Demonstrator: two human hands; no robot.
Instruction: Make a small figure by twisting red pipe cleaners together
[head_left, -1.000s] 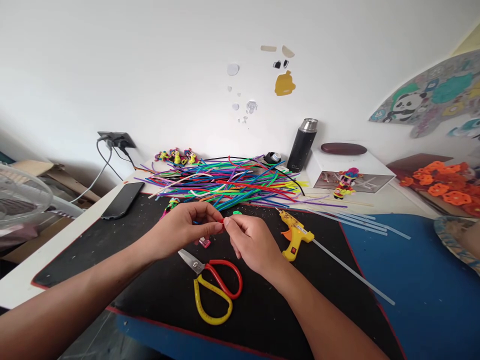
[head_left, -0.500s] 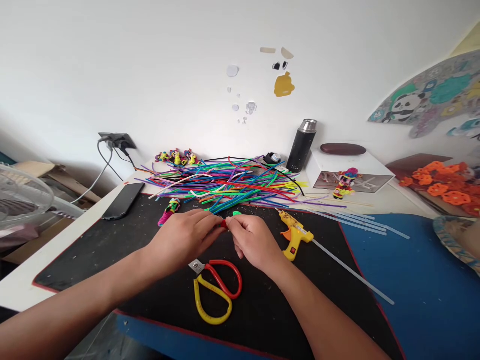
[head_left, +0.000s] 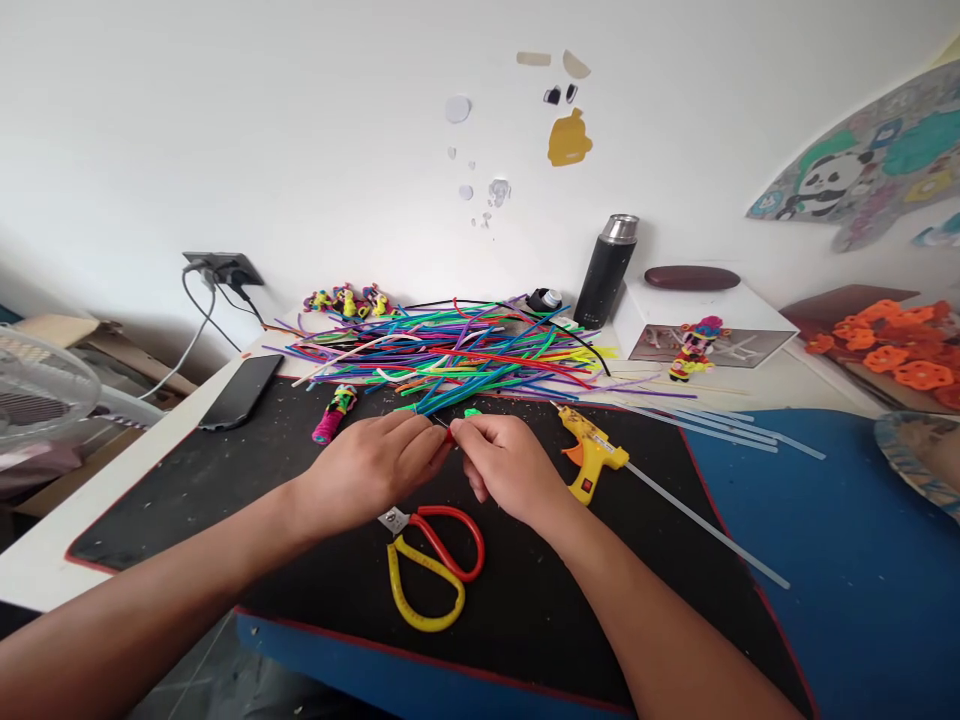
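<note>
My left hand (head_left: 379,462) and my right hand (head_left: 506,465) meet fingertip to fingertip over a black mat (head_left: 225,470). Both are closed in a pinch on a small red piece (head_left: 449,434) between them, mostly hidden by the fingers. A tiny green piece (head_left: 472,412) lies just beyond my right fingers. Scissors (head_left: 431,562) with one red and one yellow handle lie on the mat just below my hands. A yellow glue gun (head_left: 591,450) rests to the right of my right hand, with a clear glue stick (head_left: 705,530) trailing from it.
A heap of coloured pipe cleaners (head_left: 457,355) fills the back of the table. A pink and green figure (head_left: 334,412), a phone (head_left: 241,390), a black flask (head_left: 607,270), a white box (head_left: 712,320) with a small figure (head_left: 694,350), and orange pieces (head_left: 892,355) stand around.
Both hands lowered toward the mat and drew closer together, still pinching the small red piece. The camera tilted down slightly.
</note>
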